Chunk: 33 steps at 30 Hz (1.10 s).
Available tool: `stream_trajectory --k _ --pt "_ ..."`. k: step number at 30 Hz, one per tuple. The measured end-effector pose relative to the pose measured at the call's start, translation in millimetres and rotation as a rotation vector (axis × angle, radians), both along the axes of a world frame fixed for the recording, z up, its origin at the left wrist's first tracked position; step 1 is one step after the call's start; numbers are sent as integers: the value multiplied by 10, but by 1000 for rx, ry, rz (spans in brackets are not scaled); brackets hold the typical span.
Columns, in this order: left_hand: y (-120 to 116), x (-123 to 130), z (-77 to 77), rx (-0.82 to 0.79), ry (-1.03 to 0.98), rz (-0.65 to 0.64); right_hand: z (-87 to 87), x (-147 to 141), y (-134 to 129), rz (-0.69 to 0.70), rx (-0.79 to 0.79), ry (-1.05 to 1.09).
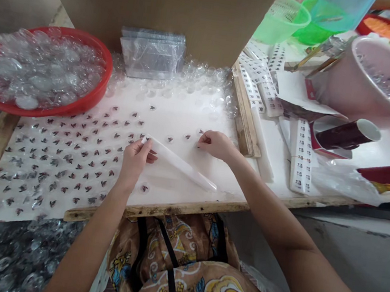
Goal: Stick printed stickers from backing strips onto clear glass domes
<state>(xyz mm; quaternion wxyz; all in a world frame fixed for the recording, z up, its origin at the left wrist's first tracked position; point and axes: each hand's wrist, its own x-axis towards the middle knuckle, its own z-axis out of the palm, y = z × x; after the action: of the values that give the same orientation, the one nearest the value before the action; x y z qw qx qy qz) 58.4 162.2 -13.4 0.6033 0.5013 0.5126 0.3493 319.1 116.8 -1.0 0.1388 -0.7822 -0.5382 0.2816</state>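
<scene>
Left hand (136, 160): thumb and fingers pinch one end of a long white strip (183, 163), near the middle of the frame. The strip slants from my fingers toward the lower right, over the white desk (182, 106).

Right hand (216, 145): fingers curled in, tips down beside a dark-marked disc right of centre. Whether I grip anything there, I cannot tell. Two more marked discs lie between my hands; many others spread in loose rows across the left of the frame.

Containers:
- Red bowl (91, 102), upper left: heaped to the rim with clear plastic pieces.
- White crate (101, 279), lower left: many clear pieces, dim in shadow.
- Pink bucket (352, 95), upper right: tilted, mouth facing right; clear pieces inside, some with dark marks.
- Dark mug (338, 134), right side: lying over, white inside showing, on a small red-and-white box (319, 145).
- Green basket (277, 27), top right: contents not readable.
- Red tray (367, 21), top right: orange stuff in it, kind unclear.
- Cardboard box (156, 7), top centre: a stack of clear packets (151, 56) leans against its front; interior hidden.
</scene>
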Motion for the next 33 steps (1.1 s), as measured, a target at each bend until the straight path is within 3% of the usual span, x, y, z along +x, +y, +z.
stream_trajectory --k 8,12,15,22,27,33 --pt "6 1 -21 -1 1 3 -1 -100 -40 26 42 -70" --pt "3 5 -10 -4 -16 10 -71 -172 -95 29 154 -142" --pt "-1 1 8 -1 -4 1 -106 -190 -114 -3 209 -80" --pt "1 -19 -11 4 10 1 -90 -196 -169 -48 230 -35" --pt "5 -5 -18 -2 -2 -6 -56 -370 -212 51 124 -34" --pt "-1 -16 -23 -5 -14 12 -20 -475 -195 103 159 -76"
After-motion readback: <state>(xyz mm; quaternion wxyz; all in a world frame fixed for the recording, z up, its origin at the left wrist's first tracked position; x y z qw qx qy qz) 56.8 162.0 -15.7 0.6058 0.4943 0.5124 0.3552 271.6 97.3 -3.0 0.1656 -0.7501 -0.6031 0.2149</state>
